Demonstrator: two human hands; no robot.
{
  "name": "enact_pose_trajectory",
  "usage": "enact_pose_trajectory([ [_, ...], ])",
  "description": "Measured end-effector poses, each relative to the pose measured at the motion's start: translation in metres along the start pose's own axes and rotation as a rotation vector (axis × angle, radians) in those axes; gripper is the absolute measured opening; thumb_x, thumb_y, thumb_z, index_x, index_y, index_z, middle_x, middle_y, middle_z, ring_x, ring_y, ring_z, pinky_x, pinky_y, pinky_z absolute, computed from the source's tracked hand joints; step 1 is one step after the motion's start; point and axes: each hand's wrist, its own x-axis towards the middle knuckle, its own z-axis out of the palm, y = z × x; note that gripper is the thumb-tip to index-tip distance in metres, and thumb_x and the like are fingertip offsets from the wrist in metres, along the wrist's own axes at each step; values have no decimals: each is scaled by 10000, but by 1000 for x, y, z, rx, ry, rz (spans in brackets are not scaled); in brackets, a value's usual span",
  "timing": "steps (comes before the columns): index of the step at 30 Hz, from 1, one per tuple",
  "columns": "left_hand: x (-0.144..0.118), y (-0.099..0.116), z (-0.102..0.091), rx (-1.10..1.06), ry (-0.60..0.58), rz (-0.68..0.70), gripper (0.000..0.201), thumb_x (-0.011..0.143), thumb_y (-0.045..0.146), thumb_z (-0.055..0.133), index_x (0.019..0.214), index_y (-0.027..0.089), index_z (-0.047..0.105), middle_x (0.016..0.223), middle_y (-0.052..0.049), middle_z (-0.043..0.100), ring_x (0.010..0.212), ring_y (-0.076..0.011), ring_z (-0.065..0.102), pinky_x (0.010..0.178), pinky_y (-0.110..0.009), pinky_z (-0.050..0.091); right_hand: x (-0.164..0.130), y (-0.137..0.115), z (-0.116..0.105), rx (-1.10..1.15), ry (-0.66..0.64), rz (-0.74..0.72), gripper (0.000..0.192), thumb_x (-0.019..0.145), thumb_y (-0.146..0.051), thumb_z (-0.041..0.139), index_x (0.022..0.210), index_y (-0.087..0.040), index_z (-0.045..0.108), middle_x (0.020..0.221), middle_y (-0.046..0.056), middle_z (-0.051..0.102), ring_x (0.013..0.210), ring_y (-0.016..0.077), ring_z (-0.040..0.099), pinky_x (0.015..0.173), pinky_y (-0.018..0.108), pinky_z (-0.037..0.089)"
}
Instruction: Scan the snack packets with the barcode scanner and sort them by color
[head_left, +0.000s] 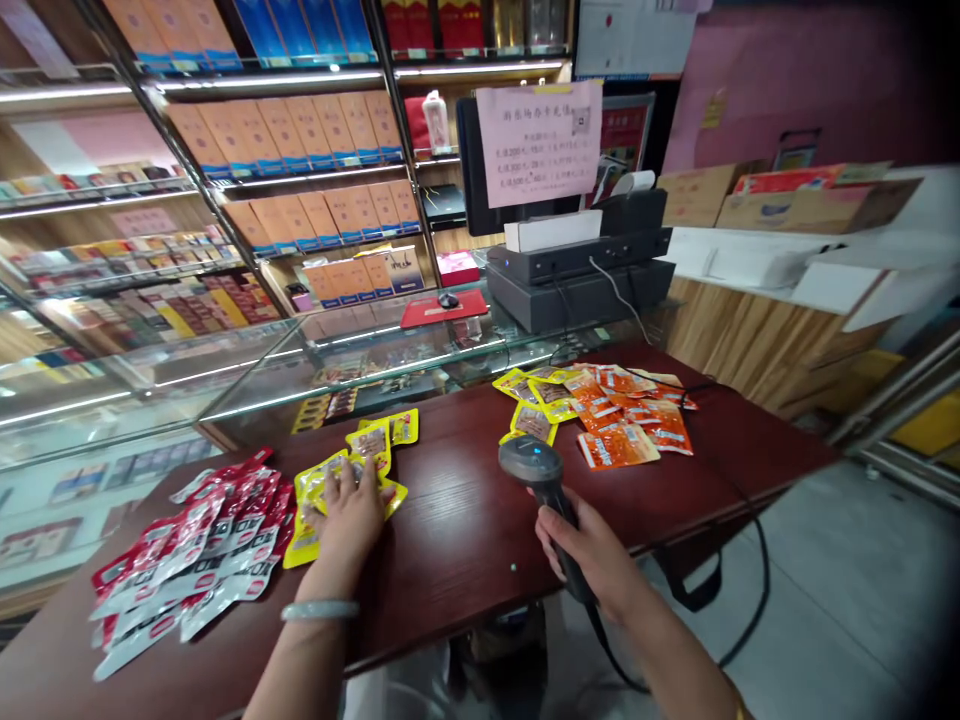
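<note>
Fingers [347,482] of the left hand [352,515] are lying spread, palm down, over a cluster of yellow packets [301,545] at the table's left; whether they are pinching one, I cannot tell. Those of the right hand [589,550] are wrapping around the handle of a dark scanner [531,460], a blue light [535,451] glowing on its head. Beneath both, a reddish-brown table [457,520] is catching a soft sheen. Red-and-silver packets [217,540] are overlapping left of the yellow cluster, while beyond the scanner more yellow packets are sitting beside orange packets [619,447]. Behind the table, a glass counter [262,380] is bearing a mouse [448,300] on a red pad [417,314], and a pink sheet [540,145] is hanging on a monitor [471,170]. Lit shelves are holding rows of orange boxes [292,135]. Toward the right, cardboard boxes [817,210] are standing before a pink wall [750,100], and a dark cable [765,570] is curving above grey floor tiles [817,620].
</note>
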Motion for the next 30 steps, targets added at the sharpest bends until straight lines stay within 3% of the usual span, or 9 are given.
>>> enact_pose_trajectory([
  [4,32,-12,-2,-33,-3,-14,599,988,479,362,1553,282,331,1663,-156,148,1526,-418,65,1077,-768,185,-1,-5,-9,11,27,-3,481,793,-590,738,990,-214,513,614,-83,482,455,67,389,426,192,315],
  [7,35,4,-9,-11,59,-4,589,992,456,355,1546,255,355,1652,-166,189,1512,-442,112,1071,-769,204,1,-4,-12,21,31,11,484,783,-598,742,980,-216,518,605,-85,477,450,69,388,425,195,306],
  [10,21,54,-15,-8,160,132,592,981,465,391,1503,189,432,1598,-187,328,1492,-403,210,1131,-681,217,3,-1,-14,22,42,25,495,773,-607,743,982,-218,520,601,-88,476,445,69,391,420,193,296],
  [13,3,124,-16,-105,113,436,560,958,465,470,1383,110,555,1409,-192,558,1345,-313,458,1161,-450,300,5,1,-16,16,58,26,526,763,-618,743,1023,-218,521,590,-96,468,440,70,387,415,189,300],
  [15,-5,168,-15,-158,71,528,501,962,431,473,1325,106,588,1295,-190,625,1252,-293,530,1099,-409,363,4,2,-17,6,74,27,560,757,-625,744,1067,-215,520,579,-100,462,435,71,382,412,189,304],
  [18,-11,218,-13,-160,25,492,393,945,381,505,1177,96,642,1215,-210,635,1172,-316,562,987,-409,426,-1,0,-21,-4,108,28,567,762,-626,740,1077,-212,515,581,-99,461,439,70,383,417,188,302],
  [20,-11,236,-14,-167,13,419,383,920,413,547,1113,96,640,1218,-221,621,1172,-337,555,928,-409,445,-5,-1,-25,-9,132,24,556,768,-624,737,1067,-214,511,586,-96,460,446,71,385,423,188,300],
  [24,-10,235,-18,-238,-62,352,443,860,450,641,1123,100,574,1133,-215,665,1130,-336,601,865,-385,445,-14,-5,-28,-35,182,3,541,759,-632,740,1025,-220,509,578,-94,455,437,75,379,423,196,289],
  [30,-14,162,-23,-439,-157,251,356,856,385,662,1105,186,501,1014,-107,719,963,-256,687,733,-293,416,-15,-1,-14,-45,124,-5,482,782,-615,729,918,-225,481,596,-90,463,441,68,386,423,192,297],
])
